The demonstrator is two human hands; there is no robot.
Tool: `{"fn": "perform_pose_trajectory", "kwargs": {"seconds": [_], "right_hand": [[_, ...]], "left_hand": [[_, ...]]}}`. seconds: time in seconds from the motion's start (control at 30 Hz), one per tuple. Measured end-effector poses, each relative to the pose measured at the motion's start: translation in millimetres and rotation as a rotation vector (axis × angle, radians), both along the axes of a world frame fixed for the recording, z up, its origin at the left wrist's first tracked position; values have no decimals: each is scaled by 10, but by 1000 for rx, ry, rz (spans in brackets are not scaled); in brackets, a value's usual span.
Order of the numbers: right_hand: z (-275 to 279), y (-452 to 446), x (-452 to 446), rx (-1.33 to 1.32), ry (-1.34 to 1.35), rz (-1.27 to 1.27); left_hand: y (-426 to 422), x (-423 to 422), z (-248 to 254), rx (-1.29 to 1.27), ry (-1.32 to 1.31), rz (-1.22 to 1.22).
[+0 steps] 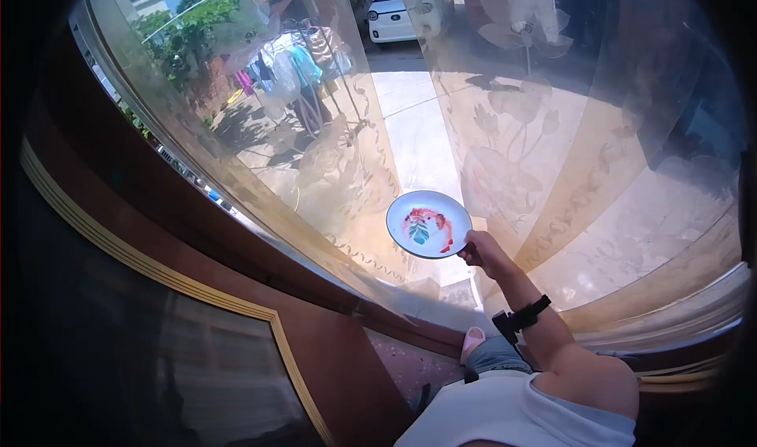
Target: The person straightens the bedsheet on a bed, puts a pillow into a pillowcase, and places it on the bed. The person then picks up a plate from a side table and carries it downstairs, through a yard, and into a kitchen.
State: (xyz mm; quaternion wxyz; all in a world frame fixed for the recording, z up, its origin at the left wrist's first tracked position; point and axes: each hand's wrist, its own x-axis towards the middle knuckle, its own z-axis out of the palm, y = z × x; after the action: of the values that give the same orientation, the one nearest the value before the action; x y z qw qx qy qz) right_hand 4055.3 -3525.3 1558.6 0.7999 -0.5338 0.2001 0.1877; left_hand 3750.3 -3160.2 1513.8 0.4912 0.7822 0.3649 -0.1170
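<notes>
My right hand [482, 253] grips the lower right rim of a white plate [406, 214], its fingers closed around the edge. The plate has a dark rim and a red and teal picture on its inside, and no food shows on it. It is held out in front of the gap between two see-through door curtains [520, 155]. A black strap [523, 318] with a small device is around my right forearm. My left hand is out of view.
A brown door panel [315, 352] with yellow trim stands at the left. Beyond the curtains are a sunlit paved yard [418, 132], a rack of hanging laundry [296, 68] and a white car [391, 20]. My foot in a pink shoe [472, 338] is near the threshold.
</notes>
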Motion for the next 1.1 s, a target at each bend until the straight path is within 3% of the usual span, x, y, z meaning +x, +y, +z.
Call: {"fn": "perform_pose_trajectory", "kwargs": {"seconds": [0.17,0.27,0.3,0.33,0.4,0.5,0.6,0.67,0.8,0.87,0.93,1.0,1.1], "right_hand": [[1,-485,390,-136,-142,91],[215,-638,377,-194,-218,125],[655,-1003,-787,-214,-225,60],[683,-1527,-1296,-231,-235,7],[759,-2250,-1961,-258,-225,-128],[842,-2708,-2401,-298,-230,-386],[970,-3115,-2800,-330,-266,-699],[1029,-3407,-3090,-404,-291,-877],[1066,-3672,-3752,-569,-322,-1261],[984,-3817,-4005,-600,-240,-1487],[929,-3882,-4176,-612,-208,-1750],[696,-4010,-4656,-693,-59,-1809],[600,-3899,-5022,-741,-46,-1978]], "left_hand": [[-77,317,-167,-224,-152,49],[-182,433,110,-526,-291,-82],[-625,281,578,-592,-275,-227],[-1036,97,978,-657,-263,-372],[-1855,308,1139,-672,-316,-759],[-2440,854,1281,-753,-333,-979],[-2715,1275,1359,-728,-405,-968],[-2750,1562,1335,-550,-638,-802],[-2481,2054,996,-300,-925,-332],[-2388,2350,865,-232,-909,-32],[-2355,2728,699,-207,-880,-32],[-2567,2975,663,-159,-830,-30],[-3431,3130,931,-345,-655,-434]]}}
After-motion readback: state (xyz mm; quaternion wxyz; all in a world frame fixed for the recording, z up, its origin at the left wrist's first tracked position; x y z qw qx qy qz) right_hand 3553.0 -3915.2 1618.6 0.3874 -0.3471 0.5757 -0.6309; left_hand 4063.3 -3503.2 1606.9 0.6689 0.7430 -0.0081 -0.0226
